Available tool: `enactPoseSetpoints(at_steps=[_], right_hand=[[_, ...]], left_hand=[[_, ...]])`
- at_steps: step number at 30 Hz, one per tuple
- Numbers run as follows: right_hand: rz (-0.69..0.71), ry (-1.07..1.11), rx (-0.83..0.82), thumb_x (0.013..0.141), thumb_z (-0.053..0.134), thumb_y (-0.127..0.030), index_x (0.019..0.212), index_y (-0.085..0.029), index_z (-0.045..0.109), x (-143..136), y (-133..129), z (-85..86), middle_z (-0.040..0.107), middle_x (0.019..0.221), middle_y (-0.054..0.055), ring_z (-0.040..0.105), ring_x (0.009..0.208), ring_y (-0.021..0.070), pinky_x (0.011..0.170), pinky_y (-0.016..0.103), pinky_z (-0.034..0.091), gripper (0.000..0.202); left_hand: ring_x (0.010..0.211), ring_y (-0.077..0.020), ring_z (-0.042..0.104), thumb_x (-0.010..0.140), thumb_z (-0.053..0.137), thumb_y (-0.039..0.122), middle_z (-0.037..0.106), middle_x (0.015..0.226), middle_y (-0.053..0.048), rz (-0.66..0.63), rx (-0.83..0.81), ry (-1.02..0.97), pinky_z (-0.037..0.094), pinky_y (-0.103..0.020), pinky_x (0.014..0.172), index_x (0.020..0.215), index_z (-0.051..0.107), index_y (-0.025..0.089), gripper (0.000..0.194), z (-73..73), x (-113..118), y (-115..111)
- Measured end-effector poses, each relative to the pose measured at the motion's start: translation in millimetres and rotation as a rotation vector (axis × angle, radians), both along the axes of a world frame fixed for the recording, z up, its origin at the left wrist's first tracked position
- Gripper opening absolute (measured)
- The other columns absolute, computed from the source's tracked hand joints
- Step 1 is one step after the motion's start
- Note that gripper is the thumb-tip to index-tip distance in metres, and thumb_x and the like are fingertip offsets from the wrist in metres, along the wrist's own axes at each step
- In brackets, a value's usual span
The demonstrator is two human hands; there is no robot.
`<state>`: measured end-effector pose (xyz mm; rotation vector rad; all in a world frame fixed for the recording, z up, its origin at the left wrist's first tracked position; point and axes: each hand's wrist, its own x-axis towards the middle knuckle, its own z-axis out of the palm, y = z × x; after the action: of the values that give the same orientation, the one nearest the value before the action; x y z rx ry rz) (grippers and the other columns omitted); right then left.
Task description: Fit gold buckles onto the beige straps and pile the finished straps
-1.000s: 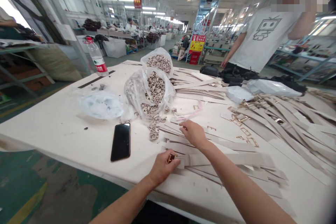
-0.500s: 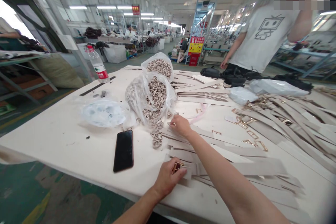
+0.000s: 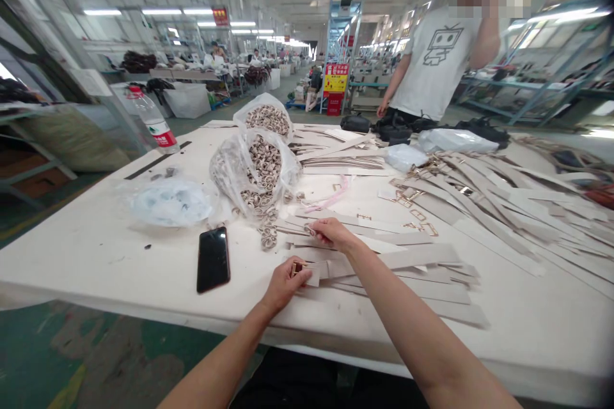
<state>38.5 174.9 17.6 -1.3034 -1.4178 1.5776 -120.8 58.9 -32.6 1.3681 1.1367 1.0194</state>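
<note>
1. The left hand (image 3: 284, 284) is at the near edge of the worktop (image 3: 119, 262), thumb and fingers closed on the end of a pale strap (image 3: 330, 269) with a gold buckle (image 3: 298, 268)
2. The strap runs off to the right under the right forearm, which hides part of it and of the loose straps (image 3: 446, 294) around it
3. Just beyond, the right hand (image 3: 334, 234) is pinched nearly closed, a small loop (image 3: 308, 228) at its fingertips, above more straps
4. A phone (image 3: 213, 260) lies left of both hands
5. Past the right hand, loops spill from an open clear bag (image 3: 225, 172), with a flatter plastic bag (image 3: 167, 201) to its left
6. To the right lie gold frames (image 3: 412, 198) and a big heap of straps (image 3: 494, 201)
7. Farther back are a second bag of loops (image 3: 266, 118), a bottle (image 3: 157, 128) and black bundles (image 3: 393, 132)
8. Behind the worktop stands a person in a white T-shirt (image 3: 426, 80)
</note>
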Motion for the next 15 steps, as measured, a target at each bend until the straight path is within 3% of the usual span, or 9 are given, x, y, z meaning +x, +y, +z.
enactPoseSetpoints(at_steps=[5, 9, 15], right_hand=[[-0.020, 0.189, -0.076, 0.066, 0.070, -0.029, 0.067, -0.012, 0.065, 3, -7, 9.2, 0.057, 0.051, -0.002, 0.049, 0.045, 0.0062, 0.044, 0.018, 0.046, 0.018], [-0.109, 0.239, -0.072, 0.064, 0.074, -0.034, 0.071, -0.013, 0.066, 17, -48, 10.0, 0.062, 0.057, -0.002, 0.054, 0.049, 0.0064, 0.049, 0.018, 0.049, 0.023], [-0.286, 0.202, -0.047, 0.066, 0.072, -0.041, 0.074, -0.013, 0.060, 5, -119, -22.2, 0.063, 0.052, 0.000, 0.058, 0.045, 0.0115, 0.048, 0.023, 0.050, 0.031]], left_hand=[[0.055, -0.0096, 0.046, 0.074, 0.062, 0.047, 0.048, 0.063, 0.004, 0.034, -0.031, -0.037, 0.041, -0.021, 0.053, 0.082, 0.053, 0.015, 0.033, 0.3, -1, 4], [0.052, -0.0096, 0.048, 0.071, 0.064, 0.049, 0.048, 0.063, 0.005, 0.130, -0.115, -0.132, 0.044, -0.022, 0.051, 0.081, 0.051, 0.016, 0.037, -2.4, -1, 10], [0.054, -0.0095, 0.050, 0.075, 0.061, 0.045, 0.051, 0.066, 0.003, 0.192, -0.063, -0.145, 0.044, -0.021, 0.051, 0.083, 0.051, 0.015, 0.033, -2.3, 1, 8]])
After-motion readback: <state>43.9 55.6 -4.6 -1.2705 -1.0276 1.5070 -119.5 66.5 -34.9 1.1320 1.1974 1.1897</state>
